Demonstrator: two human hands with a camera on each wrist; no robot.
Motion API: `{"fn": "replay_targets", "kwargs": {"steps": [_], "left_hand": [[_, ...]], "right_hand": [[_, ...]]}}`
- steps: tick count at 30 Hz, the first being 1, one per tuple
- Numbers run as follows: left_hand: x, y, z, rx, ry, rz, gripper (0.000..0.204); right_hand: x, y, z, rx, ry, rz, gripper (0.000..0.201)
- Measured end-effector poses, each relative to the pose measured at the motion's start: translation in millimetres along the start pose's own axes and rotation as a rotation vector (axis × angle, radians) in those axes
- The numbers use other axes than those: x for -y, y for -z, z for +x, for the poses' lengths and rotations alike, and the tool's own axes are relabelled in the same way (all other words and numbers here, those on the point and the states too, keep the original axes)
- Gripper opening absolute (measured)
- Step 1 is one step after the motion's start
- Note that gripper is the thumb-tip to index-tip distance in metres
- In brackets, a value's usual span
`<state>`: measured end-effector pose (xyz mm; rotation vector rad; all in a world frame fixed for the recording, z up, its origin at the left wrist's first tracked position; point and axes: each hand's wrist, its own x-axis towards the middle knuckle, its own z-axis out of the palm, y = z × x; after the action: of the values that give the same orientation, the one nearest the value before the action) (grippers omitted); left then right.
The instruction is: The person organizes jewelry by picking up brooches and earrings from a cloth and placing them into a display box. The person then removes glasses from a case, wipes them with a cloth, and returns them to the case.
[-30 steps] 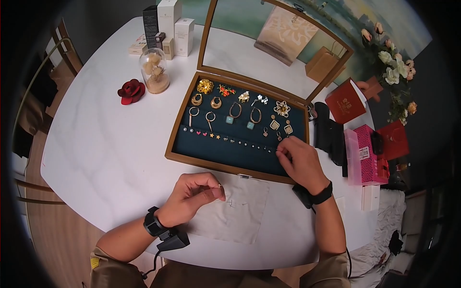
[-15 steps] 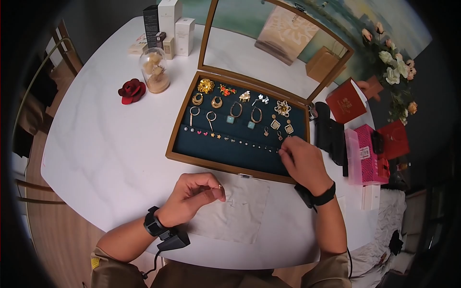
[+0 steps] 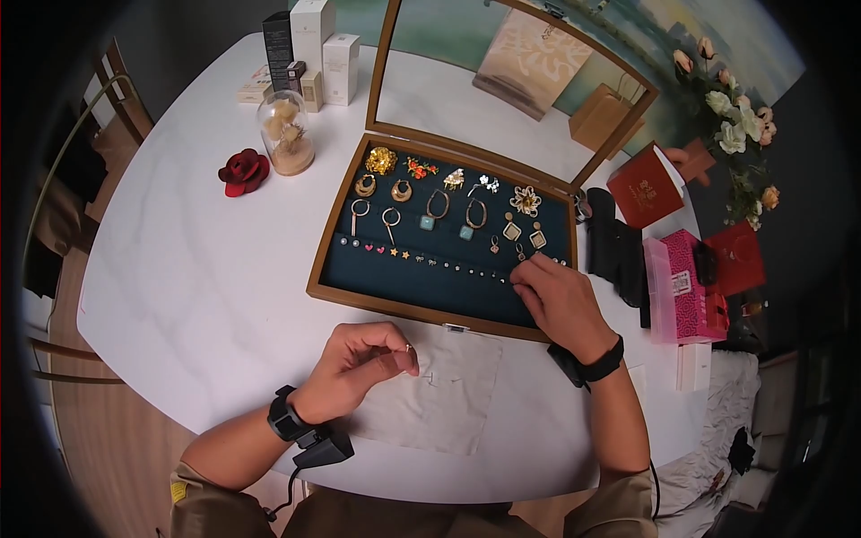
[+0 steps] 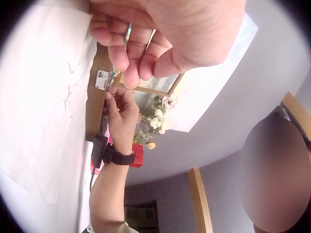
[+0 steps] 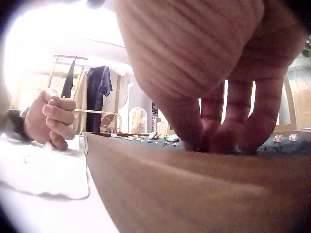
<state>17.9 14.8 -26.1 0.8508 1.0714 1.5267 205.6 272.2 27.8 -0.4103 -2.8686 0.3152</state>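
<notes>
The left hand (image 3: 363, 369) pinches a tiny earring (image 3: 409, 348) between thumb and forefinger above a pale cloth (image 3: 457, 412). Rows of earrings and brooches lie in the wooden jewelry box (image 3: 395, 305), whose glass lid stands raised. At the box's front right, the right hand (image 3: 567, 305) has its fingertips gathered on the dark green lining (image 3: 395, 276), beside the row of small studs. In the right wrist view its fingers (image 5: 233, 116) point down onto the lining, close to two studs (image 5: 285, 138); whatever lies between the fingertips is hidden.
Small pins (image 4: 67, 94) lie on the cloth. A red flower (image 3: 244, 172), a glass dome (image 3: 289, 134) and upright cartons (image 3: 311, 54) stand at the back left. Right of the box are black cases (image 3: 615, 247), a red box (image 3: 646, 188) and a pink box (image 3: 689, 287).
The right hand has shifted slightly at the same part of the lining, and small studs show just beyond its knuckles. The left hand keeps its pinch, nearly still.
</notes>
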Motion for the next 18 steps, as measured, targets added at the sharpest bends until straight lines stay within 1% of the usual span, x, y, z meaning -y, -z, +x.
{"fn": "replay_targets", "kwargs": {"steps": [11, 14, 16, 17, 18], "left_hand": [[-0.3, -0.7, -0.3, 0.001, 0.008, 0.004, 0.01], [0.6, -0.1, -1.0, 0.003, -0.003, -0.009, 0.007], [0.0, -2.4, -2.2, 0.008, -0.036, 0.103, 0.004], [-0.8, -3.6, -1.4, 0.003, -0.036, 0.103, 0.004], [-2.4, -5.0, 1.0, 0.044, -0.176, 0.268, 0.005]], "right_hand": [[2.5, -4.3, 0.2, -0.012, -0.063, -0.025, 0.006], [5.5, -2.2, -2.4, -0.055, -0.06, -0.021, 0.006], [8.7, 1.7, -7.1, -0.205, -0.124, 0.222, 0.006], [16.0, 5.4, -9.8, -0.202, -0.12, 0.224, 0.006], [27.6, 11.5, -13.7, -0.2, -0.156, 0.325, 0.007]]}}
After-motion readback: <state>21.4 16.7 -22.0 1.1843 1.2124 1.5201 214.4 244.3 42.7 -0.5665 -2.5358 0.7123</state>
